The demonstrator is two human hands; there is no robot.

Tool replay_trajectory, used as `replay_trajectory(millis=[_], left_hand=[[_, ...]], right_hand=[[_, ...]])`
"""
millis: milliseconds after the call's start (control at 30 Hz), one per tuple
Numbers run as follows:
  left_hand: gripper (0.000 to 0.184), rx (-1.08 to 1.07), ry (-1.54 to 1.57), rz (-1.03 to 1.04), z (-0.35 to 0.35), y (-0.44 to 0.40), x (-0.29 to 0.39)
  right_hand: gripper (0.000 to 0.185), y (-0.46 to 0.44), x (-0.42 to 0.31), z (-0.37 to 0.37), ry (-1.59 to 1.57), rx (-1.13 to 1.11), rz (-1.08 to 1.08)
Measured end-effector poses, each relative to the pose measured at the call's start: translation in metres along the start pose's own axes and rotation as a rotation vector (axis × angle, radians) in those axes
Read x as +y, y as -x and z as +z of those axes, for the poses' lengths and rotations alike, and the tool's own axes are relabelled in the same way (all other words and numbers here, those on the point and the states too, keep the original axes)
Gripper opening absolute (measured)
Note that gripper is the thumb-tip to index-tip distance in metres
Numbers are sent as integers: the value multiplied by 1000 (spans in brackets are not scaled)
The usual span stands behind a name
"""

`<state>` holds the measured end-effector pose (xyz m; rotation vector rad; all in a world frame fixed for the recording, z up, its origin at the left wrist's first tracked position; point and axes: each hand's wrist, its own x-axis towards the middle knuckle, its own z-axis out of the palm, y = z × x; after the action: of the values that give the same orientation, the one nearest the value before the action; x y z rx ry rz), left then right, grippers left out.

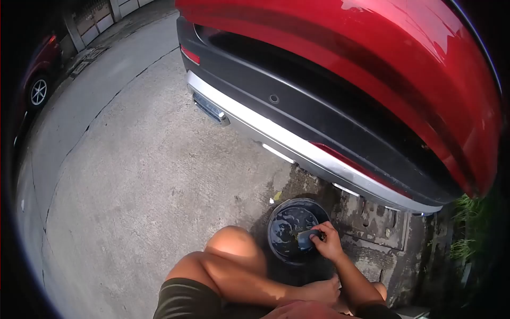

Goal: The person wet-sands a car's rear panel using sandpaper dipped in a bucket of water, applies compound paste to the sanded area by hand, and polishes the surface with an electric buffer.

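Note:
A dark round bucket (273, 245) stands on the concrete in front of my knees, with water and some froth inside. Over its right side, my right hand (328, 242) pinches a small blue-grey sponge (306, 240) between thumb and fingers. The sponge's lower end is at the water; whether it dips in is unclear. My left forearm lies across my bent knees. Close to my right forearm rests my left hand (322, 291), its fingers curled inward and mostly hidden, so its grip does not show.
The rear of a red car (350, 32) with a black and silver bumper (276, 119) overhangs just beyond the bucket. A wet drain cover (380, 226) lies right of it, and grass (465, 228) grows farther right. Another red car (40, 80) is parked far left.

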<state>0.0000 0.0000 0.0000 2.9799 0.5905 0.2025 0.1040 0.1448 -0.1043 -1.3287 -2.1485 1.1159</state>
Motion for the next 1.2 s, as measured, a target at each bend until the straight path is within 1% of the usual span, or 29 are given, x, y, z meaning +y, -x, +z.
replay_trajectory(millis=[67,100,167,267,367,433,467,567,600,700,733,833,933,1033,1133,1200], left_hand=[[36,-119,49,-42,-25,-20,8],[36,-176,21,-43,-5,26,-6],[36,-233,-30,-34,-7,26,-7],[36,-135,-148,26,-14,31,-11],[35,-130,-137,68,-20,33,-16],[34,-89,-105,82,-13,31,-16],[33,-70,-90,92,-9,31,-15],[33,20,-140,162,5,31,-20],[33,32,-144,172,2,33,-23],[32,68,-156,168,-3,37,-33],[32,79,-164,161,-2,37,-34],[31,115,-179,152,1,39,-40],[31,141,-157,153,1,40,-49],[31,155,-168,147,-1,43,-57],[33,178,-227,128,2,45,-64],[33,192,-243,137,4,46,-68]], right_hand=[[21,11,0,-25,16,-28,30],[20,-8,-3,28,-15,-27,50],[20,-7,-2,32,-21,-23,105],[13,-7,-4,40,-26,-68,233],[9,-10,13,43,-52,-156,255],[11,-9,47,56,-81,-138,242],[12,-10,48,59,-96,-126,236],[17,-12,48,63,-112,-192,273],[20,-14,44,68,-181,-215,260],[24,-16,30,70,-150,-312,334],[29,-17,28,71,-142,-355,385],[25,-23,35,77,-134,-432,410],[25,-28,29,80,-70,-402,363],[26,-37,42,83,-49,-495,520],[26,-43,51,87,-211,-476,562],[25,-37,74,96,-197,-439,500]])
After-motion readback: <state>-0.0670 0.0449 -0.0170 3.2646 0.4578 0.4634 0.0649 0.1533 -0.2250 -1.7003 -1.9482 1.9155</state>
